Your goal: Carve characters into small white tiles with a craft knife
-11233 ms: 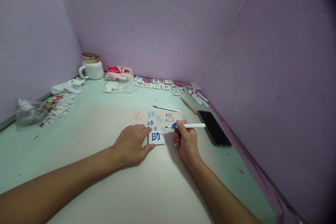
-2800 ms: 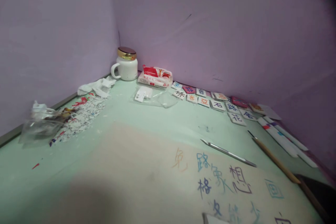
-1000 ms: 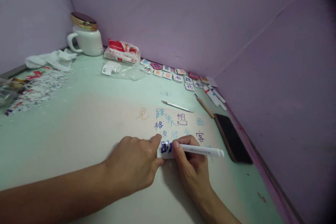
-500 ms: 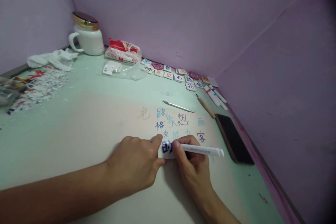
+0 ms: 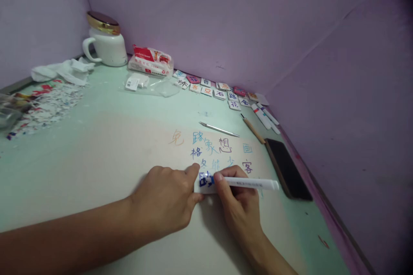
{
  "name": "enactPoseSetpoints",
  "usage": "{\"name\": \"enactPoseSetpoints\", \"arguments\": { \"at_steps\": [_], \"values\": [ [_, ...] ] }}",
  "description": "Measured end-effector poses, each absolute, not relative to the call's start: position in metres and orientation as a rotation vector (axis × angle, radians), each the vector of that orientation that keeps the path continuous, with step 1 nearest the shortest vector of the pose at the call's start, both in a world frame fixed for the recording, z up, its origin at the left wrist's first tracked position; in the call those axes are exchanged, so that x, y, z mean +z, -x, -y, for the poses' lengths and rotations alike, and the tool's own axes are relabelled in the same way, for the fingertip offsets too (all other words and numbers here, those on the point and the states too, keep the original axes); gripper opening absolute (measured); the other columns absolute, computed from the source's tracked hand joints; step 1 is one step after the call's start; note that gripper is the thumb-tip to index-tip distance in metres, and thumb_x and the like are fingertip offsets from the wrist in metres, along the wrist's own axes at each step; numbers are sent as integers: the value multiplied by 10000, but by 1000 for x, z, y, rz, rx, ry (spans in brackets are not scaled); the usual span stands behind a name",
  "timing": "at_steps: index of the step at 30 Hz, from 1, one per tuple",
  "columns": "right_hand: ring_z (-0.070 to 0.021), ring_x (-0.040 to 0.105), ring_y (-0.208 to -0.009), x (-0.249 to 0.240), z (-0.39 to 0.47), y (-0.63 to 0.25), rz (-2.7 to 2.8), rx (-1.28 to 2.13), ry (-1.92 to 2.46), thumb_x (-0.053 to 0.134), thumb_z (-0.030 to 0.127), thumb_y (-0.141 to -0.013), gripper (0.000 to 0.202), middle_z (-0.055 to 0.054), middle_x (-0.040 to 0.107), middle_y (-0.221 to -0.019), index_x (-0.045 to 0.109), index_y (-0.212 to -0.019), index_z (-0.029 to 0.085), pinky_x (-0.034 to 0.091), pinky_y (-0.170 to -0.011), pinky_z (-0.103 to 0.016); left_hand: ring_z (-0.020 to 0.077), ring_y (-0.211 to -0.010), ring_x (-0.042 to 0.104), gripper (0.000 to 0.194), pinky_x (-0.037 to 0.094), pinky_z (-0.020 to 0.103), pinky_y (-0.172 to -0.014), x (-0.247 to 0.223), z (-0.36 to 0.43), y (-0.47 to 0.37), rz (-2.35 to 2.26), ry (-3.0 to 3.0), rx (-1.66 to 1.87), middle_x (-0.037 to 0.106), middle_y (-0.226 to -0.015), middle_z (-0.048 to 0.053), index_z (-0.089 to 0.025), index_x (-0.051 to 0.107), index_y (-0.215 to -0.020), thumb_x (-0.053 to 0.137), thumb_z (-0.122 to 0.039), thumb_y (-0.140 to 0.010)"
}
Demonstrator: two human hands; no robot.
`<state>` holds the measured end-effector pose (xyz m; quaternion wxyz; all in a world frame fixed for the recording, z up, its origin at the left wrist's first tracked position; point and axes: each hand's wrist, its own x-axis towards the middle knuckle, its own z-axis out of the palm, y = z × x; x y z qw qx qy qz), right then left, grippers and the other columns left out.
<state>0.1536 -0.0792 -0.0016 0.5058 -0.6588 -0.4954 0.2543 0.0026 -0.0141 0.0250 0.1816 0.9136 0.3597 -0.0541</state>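
Observation:
A small white tile (image 5: 199, 189) bearing a thick dark-blue character lies on the pale tabletop. My left hand (image 5: 167, 197) grips it by the left side, index finger at its top edge and thumb at its lower edge. A white marker pen (image 5: 251, 183) is pinched in my right hand (image 5: 240, 200), its barrel pointing out to the right. The pen's tip is at the tile's right part, mostly hidden by my fingers. Just beyond both hands, coloured handwritten characters (image 5: 225, 146) cover the surface.
A silver craft knife (image 5: 219, 129), a wooden-handled tool (image 5: 253, 129) and a black phone (image 5: 288, 169) lie beyond and to the right. Character tiles (image 5: 219, 94) and markers (image 5: 262, 117) line the wall. A lidded mug (image 5: 109, 49), red-white packet (image 5: 151, 61) and shavings (image 5: 53, 107) are behind left.
My right hand and the marker have shifted slightly right across the tile, and more blue shows on the character's right side. My left hand stays in place.

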Motion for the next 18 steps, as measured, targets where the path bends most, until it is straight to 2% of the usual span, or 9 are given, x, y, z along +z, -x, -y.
{"name": "enactPoseSetpoints", "arguments": {
  "at_steps": [9, 18],
  "values": [
    [-99, 439, -505, -4, 79, -154, 1258, 618, 1602, 561, 332, -869, 196, 50, 513, -575, 551, -721, 204, 305, -452, -219, 307, -678, 693, 430, 509, 392, -558, 26, 14, -2, -1012, -2578, -156, 718, -780, 72, -148, 449, -1275, 427, -330, -886],
    [-105, 432, -501, 4, 79, -149, 1054, 665, 1613, 581, 372, -834, 232, 49, 488, -547, 537, -685, 200, 321, -474, -233, 308, -679, 689, 475, 497, 383, -571, 24, 14, -1, -1024, -2590, -114, 724, -795, 99, -126, 442, -1308, 426, -346, -887]
  ]
}}
